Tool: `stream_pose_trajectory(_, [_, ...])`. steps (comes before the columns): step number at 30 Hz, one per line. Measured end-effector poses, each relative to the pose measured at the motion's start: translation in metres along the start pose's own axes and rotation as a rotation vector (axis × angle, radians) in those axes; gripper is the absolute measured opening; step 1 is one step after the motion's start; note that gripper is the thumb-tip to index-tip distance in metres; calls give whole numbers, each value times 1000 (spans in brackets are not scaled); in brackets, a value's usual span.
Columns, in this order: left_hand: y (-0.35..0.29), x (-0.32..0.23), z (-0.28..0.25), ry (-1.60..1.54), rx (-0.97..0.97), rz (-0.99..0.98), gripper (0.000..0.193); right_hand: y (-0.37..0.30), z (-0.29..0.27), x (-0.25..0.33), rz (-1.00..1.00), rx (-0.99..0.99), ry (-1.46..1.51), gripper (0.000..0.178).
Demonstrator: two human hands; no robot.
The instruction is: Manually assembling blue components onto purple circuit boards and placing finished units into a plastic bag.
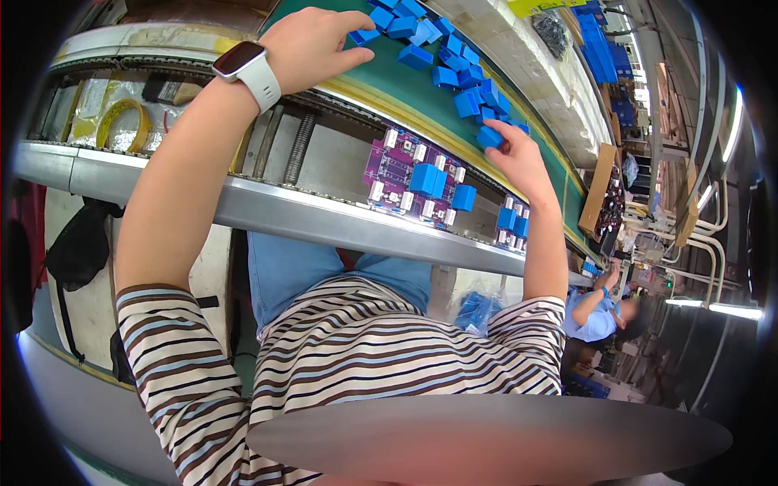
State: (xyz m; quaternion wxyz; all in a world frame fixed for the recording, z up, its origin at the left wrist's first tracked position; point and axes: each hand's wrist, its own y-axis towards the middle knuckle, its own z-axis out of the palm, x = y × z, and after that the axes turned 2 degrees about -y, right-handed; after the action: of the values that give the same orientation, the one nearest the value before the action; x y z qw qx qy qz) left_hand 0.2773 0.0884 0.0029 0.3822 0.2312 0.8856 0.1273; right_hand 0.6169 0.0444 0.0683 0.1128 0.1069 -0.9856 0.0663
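Observation:
My left hand (pixel 312 47), with a watch (pixel 241 61) on its wrist, reaches over the green belt (pixel 369 81). Its thumb and fingers are spread on either side of a blue block-shaped component (pixel 365 37), with no clear grip on it. Between the fingertips of my right hand (pixel 520 162) is another blue component (pixel 489 138). Several loose blue components (pixel 446 55) lie scattered along the belt between both hands. Closer to me, a purple circuit board (pixel 391 172) with white connectors bears blue components (pixel 427 180). A second board (pixel 512 220) sits partly behind my right forearm.
A metal conveyor rail (pixel 300 212) runs in front of my body. At left lie a yellow tape roll (pixel 123 125) and a brush (pixel 166 91). White foam (pixel 539 61) lines the belt's far side. Another person (pixel 596 312) works farther along at right.

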Motion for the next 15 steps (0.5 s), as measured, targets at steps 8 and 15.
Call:
stream_pose_trajectory(8, [-3,-1,-5,81,31,-20,36,-8,3,42,128,98,260,42])
stream_pose_trajectory(15, [-1,-4,-14,32,86,12,30,-19,26,115,-213,289,346,44])
